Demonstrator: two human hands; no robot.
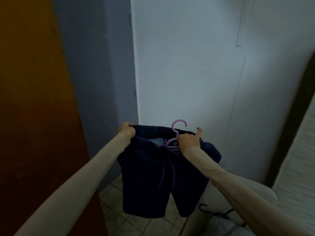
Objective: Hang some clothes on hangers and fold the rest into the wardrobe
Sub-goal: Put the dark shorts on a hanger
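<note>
The left hand point(127, 132) grips the dark shorts' point(162, 176) waistband end, the right hand point(188, 141) clasps the purple hanger point(175, 137) inside it, waistband axis running hand to hand.

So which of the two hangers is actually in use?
The purple hanger, held in the right hand inside the dark shorts. The black hanger lies unused on the floor.

Floor point(119, 223): pale square tiles with dark grout lines. On it, at lower right: one black hanger point(214, 212), lying beside a pale bundle point(221, 225).
</note>
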